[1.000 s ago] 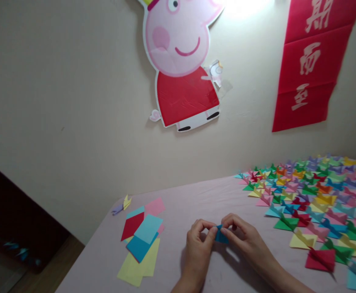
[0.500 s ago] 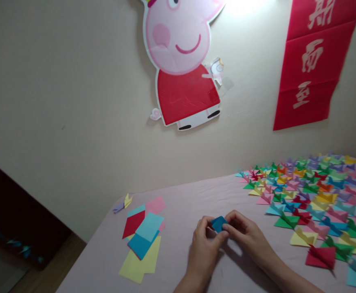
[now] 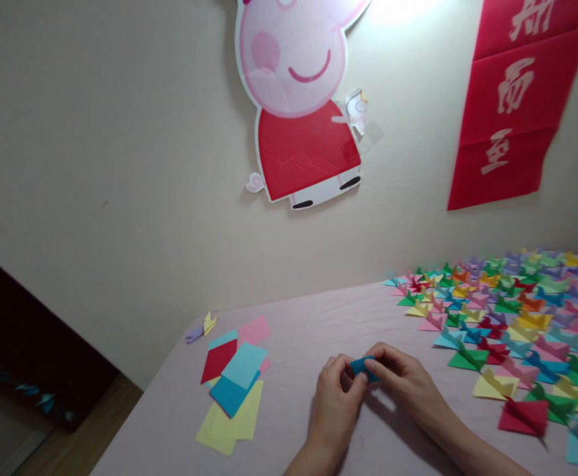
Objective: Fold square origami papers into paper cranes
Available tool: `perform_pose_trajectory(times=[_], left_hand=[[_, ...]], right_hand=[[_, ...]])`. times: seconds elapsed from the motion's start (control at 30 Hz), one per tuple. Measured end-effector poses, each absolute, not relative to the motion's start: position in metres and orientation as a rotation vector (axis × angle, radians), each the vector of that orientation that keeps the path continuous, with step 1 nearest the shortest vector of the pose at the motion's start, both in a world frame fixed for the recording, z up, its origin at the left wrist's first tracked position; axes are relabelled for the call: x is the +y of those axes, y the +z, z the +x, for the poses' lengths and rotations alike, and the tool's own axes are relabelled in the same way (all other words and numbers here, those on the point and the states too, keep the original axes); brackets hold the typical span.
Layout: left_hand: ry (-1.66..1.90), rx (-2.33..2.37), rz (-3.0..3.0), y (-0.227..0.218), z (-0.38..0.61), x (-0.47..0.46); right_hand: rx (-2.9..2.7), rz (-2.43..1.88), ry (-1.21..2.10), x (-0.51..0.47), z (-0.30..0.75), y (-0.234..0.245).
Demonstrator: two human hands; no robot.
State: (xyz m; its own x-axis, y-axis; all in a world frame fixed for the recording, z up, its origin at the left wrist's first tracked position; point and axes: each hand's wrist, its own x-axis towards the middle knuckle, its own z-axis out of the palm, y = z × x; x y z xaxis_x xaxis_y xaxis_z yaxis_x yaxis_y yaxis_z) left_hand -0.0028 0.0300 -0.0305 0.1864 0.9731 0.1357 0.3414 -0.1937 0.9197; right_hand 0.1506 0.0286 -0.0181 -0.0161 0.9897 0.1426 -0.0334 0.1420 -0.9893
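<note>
A small folded piece of blue paper (image 3: 362,365) is held up between my two hands over the pale pink sheet. My left hand (image 3: 336,396) pinches its left side, thumb against fingers. On the other side, my right hand (image 3: 402,377) grips the paper's right edge, thumb on the near face. The fingers behind the paper are partly hidden. To the left of my hands lie loose paper squares: a light blue one (image 3: 244,365), a darker blue one (image 3: 233,395), a red one (image 3: 219,360) and yellow ones (image 3: 234,420).
Rows of colourful folded paper cranes (image 3: 517,330) cover the right side of the bed-like surface (image 3: 160,410). Two small folded pieces (image 3: 204,328) sit at the far left corner. A pig cutout (image 3: 309,152) and a red banner (image 3: 517,112) hang on the wall behind.
The blue paper now looks narrower, turned or folded over to a thin strip between my fingers. My hands have stayed nearly in place; the view has shifted slightly.
</note>
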Motion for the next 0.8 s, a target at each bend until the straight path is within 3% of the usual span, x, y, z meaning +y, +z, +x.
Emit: perform_pose_trajectory(times=[0.8], left_hand=[[1.019, 1.246, 1.646, -0.030, -0.001, 0.028]], right_hand=[[-1.235, -1.182, 1.017, 0.028, 0.151, -0.020]])
